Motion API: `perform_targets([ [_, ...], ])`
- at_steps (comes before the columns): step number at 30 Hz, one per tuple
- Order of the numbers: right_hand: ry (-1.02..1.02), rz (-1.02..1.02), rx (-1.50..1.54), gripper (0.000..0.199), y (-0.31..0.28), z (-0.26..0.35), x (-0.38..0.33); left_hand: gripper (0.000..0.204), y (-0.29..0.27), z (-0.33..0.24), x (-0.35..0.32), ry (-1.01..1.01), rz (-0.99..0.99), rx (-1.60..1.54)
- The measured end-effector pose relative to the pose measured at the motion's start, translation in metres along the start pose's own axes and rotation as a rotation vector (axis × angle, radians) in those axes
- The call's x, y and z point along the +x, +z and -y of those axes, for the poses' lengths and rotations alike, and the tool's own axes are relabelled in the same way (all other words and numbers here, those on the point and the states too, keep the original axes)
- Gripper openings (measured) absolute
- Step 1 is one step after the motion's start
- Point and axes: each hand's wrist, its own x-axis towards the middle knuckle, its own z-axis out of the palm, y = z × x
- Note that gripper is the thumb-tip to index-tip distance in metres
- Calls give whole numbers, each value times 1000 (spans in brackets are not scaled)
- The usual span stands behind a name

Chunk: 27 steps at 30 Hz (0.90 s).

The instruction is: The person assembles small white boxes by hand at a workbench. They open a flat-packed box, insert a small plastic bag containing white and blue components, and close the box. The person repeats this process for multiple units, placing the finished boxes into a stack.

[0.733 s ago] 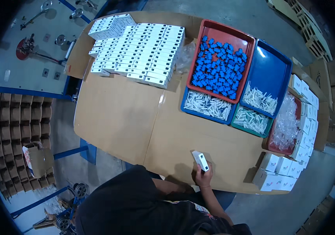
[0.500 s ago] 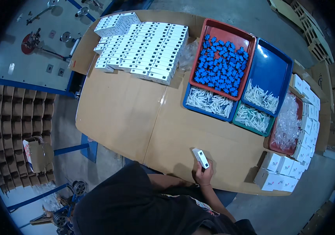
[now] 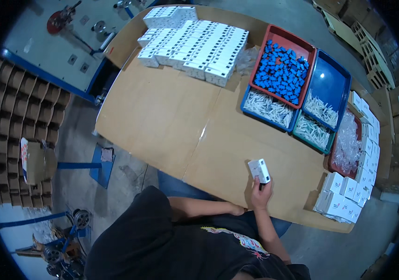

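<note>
Little has shifted since the earlier frame: right hand (image 3: 261, 195) keeps its fingers closed on the small white box (image 3: 259, 170), held over the near edge of the cardboard-covered table (image 3: 171, 116), long axis pointing away and slightly left (left hand tucked below, grip unclear)

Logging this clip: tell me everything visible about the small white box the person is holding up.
The small white box is a little oblong carton, apparently cardboard, white with a dark patch on one face and a grey-toned side. It looks closed. The right hand grips its lower end from below, holding it tilted above the near edge of the cardboard-covered table, right of the table's centre seam. Nothing else touches it. Finer detail is too small to tell.
</note>
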Motion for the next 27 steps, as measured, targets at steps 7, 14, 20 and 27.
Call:
perform_targets([
  [7,-234,-52,-81,23,-2,-9,1,57,-89,-71,-159,572,40,-97],
  [14,13,-44,240,20,-4,28,40,35,-265,25,-221,251,-1372,-30],
  [20,-438,-129,227,37,58,120,170,33,-300,69,-218,60,-1784,382],
  [27,-754,65,364,29,188,235,371,34,-303,62,-218,33,-1752,423],
])
